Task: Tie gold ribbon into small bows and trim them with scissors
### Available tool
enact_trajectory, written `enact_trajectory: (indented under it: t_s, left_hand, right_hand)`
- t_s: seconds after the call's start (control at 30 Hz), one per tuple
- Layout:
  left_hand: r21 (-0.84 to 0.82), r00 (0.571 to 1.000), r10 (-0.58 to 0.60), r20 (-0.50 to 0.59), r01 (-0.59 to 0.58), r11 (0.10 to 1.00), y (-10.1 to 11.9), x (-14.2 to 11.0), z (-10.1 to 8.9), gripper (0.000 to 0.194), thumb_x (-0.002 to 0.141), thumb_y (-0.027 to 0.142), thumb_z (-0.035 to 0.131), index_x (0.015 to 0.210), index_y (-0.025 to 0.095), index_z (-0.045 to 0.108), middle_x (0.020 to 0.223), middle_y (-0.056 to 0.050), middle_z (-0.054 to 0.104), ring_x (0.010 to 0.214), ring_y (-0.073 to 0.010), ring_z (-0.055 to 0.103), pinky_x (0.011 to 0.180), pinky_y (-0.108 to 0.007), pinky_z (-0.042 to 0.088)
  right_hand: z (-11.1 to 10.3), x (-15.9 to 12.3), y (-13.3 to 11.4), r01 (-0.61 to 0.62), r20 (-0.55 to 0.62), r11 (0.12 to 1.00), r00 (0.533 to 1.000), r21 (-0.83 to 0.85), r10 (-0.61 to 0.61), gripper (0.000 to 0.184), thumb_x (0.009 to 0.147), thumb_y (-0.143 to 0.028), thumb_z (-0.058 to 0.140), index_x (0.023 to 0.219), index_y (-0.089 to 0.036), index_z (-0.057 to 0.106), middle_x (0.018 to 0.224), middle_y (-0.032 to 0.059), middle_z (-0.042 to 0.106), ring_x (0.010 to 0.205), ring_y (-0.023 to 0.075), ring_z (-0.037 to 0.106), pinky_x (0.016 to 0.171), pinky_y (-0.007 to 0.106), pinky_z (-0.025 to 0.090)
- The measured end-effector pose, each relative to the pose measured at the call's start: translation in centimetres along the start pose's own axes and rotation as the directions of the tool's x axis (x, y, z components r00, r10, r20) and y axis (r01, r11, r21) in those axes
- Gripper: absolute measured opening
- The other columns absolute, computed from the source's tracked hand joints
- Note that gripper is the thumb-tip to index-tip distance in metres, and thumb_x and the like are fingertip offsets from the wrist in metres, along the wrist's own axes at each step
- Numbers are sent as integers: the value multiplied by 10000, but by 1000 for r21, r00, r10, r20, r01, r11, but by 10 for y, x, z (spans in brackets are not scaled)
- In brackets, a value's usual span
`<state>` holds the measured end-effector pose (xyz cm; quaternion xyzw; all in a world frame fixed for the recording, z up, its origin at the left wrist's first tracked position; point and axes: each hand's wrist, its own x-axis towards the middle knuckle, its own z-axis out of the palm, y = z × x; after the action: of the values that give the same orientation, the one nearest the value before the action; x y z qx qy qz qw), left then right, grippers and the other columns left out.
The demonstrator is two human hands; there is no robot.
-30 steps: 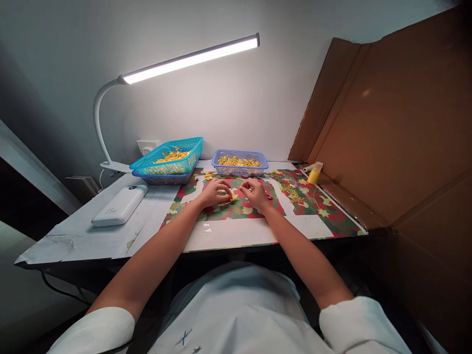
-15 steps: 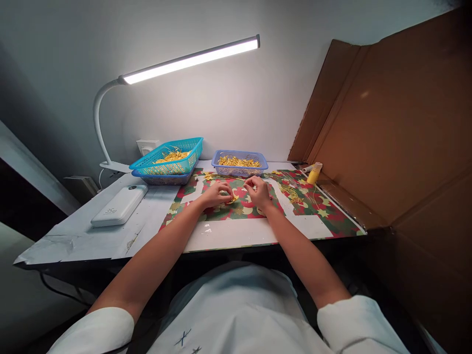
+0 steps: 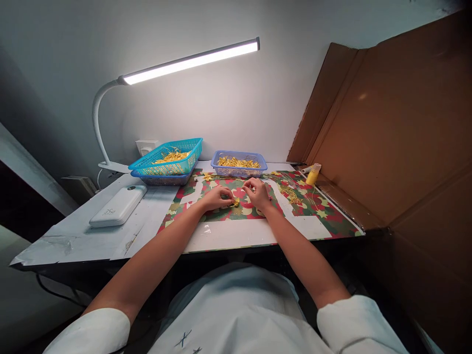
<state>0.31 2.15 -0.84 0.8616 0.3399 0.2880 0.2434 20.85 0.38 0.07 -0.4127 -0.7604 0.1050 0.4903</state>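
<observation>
My left hand (image 3: 218, 197) is closed, thumb and fingers pinching a small gold-yellow piece (image 3: 236, 202) just above the camouflage-patterned sheet (image 3: 250, 212). The piece is too small to name more exactly. To its right my right hand (image 3: 257, 192) is held up with thumb and fingertips pressed together; whatever thin thing may be in that pinch does not show. Behind the hands, a line of gold strands and bits (image 3: 208, 177) lies across the sheet. A heap of gold cord (image 3: 291, 194) rests to the right of my right hand.
A turquoise basket (image 3: 195, 153) of gold pieces sits on a blue basket (image 3: 162, 180); a purple-blue basket (image 3: 239, 172) holds more. A white power bank (image 3: 118, 206) lies left, a yellow bottle (image 3: 313, 174) right, beside a cardboard wall (image 3: 398, 128). A lamp (image 3: 191, 61) hangs above.
My right hand has drawn slightly away from my left and lifted its pinch. The left hand has turned a little, so the gold piece in its fingers shows more.
</observation>
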Motion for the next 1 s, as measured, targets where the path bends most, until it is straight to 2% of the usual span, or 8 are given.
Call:
enact_trajectory:
  t_s: [0.13, 0.27, 0.33, 0.43, 0.57, 0.7, 0.87, 1.0]
  left_hand:
    - [-107, 995, -95, -37, 90, 990, 2, -1, -2, 247, 713, 371, 649, 860, 183, 712, 930, -56, 703, 815, -188, 634, 732, -295, 501]
    - [-194, 980, -188, -60, 174, 966, 8, -1, -3, 337, 733, 375, 633, 996, 171, 684, 1023, -71, 685, 697, -147, 615, 611, -272, 502]
    - [-230, 982, -171, -86, 147, 962, 12, 0, -1, 327, 740, 381, 633, 984, 165, 665, 1028, -75, 675, 706, -142, 615, 596, -263, 501]
    - [-272, 984, -104, -146, 61, 960, 15, 2, 4, 270, 741, 391, 648, 881, 162, 626, 1019, -78, 674, 817, -165, 631, 672, -279, 523]
    - [-283, 995, -1, -96, -26, 959, 16, 6, 15, 228, 751, 388, 659, 781, 164, 628, 935, -71, 698, 933, -198, 641, 821, -326, 519]
    - [-268, 999, -11, -49, -2, 963, 12, 7, 21, 271, 716, 387, 692, 872, 165, 694, 946, -75, 723, 887, -204, 658, 793, -329, 530]
    - [-224, 998, -51, -49, 39, 974, 9, 6, 22, 312, 680, 359, 723, 934, 178, 724, 952, -59, 741, 819, -192, 664, 752, -318, 536]
    - [-252, 996, -68, -51, 53, 966, 10, 6, 22, 351, 672, 370, 735, 961, 172, 721, 966, -65, 739, 827, -193, 665, 756, -324, 535]
  right_hand:
    - [-2, 0, 2, -7, -1, 1000, 1000, -4, 7, 131, 831, -224, 551, 700, -218, 556, 765, 22, 619, 780, 187, 523, 768, 331, 378]
    - [0, 0, 4, -8, 28, 1000, 1000, -20, 9, 131, 844, -243, 565, 715, -217, 562, 779, 18, 621, 804, 188, 530, 806, 339, 362]
    - [1, 0, 5, -8, 38, 1000, 999, -10, 8, 127, 845, -244, 570, 721, -215, 567, 786, 14, 621, 810, 185, 534, 828, 342, 357]
    - [1, 0, 5, -9, 51, 1000, 999, 6, 9, 115, 837, -243, 581, 726, -213, 576, 797, 14, 623, 812, 183, 537, 847, 344, 357]
    - [0, 1, 3, -25, 40, 999, 999, 28, 23, 131, 838, -244, 566, 711, -215, 576, 787, 14, 621, 792, 178, 528, 818, 338, 369]
    - [0, 1, 0, -31, 12, 996, 999, 78, 30, 136, 832, -246, 555, 700, -217, 571, 776, 13, 617, 783, 177, 535, 787, 332, 391]
    - [-1, 2, -1, -18, -23, 993, 1000, 118, 21, 135, 827, -272, 558, 704, -219, 570, 773, 19, 618, 745, 173, 525, 729, 320, 409]
    - [-1, 3, 1, -32, -28, 990, 999, 140, 36, 138, 821, -285, 559, 701, -217, 565, 768, 16, 611, 759, 171, 528, 742, 317, 420]
